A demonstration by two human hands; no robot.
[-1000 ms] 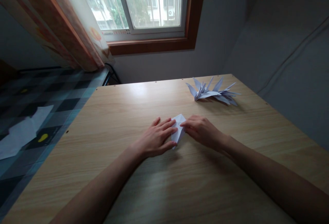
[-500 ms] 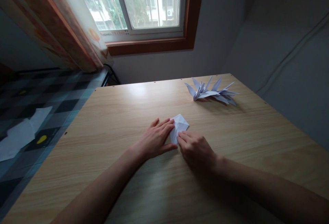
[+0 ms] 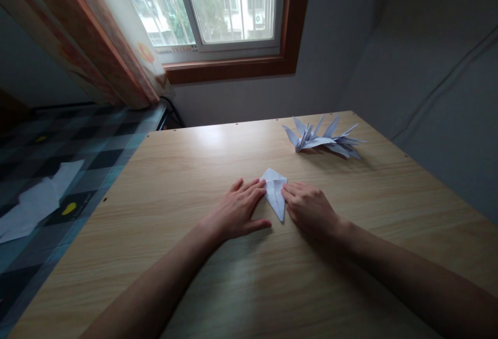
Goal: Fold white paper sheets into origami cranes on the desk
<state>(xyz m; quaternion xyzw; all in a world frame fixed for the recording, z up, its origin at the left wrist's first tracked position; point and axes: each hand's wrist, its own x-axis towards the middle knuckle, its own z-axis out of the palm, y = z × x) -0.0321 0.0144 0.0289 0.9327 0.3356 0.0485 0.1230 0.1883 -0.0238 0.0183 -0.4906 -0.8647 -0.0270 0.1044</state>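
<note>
A small folded piece of white paper [image 3: 276, 194], kite-shaped with its point toward me, lies flat on the wooden table [image 3: 187, 173]. My left hand [image 3: 239, 209] rests flat beside it, fingers stretched out, fingertips on the paper's left edge. On the paper's right side my right hand [image 3: 311, 210] lies palm down, fingers together, their tips pressing that edge. Neither hand lifts the paper.
A pile of finished folded white paper shapes [image 3: 322, 138] sits at the table's far right. Left of the table is a checkered bed cover [image 3: 78, 157] with loose white sheets [image 3: 35, 201]. Behind are a window [image 3: 218, 7] and a curtain [image 3: 101, 43].
The paper has been turned and now shows as a narrow kite. My right hand slid from near the paper's lower edge up to its right side. The left hand stayed put.
</note>
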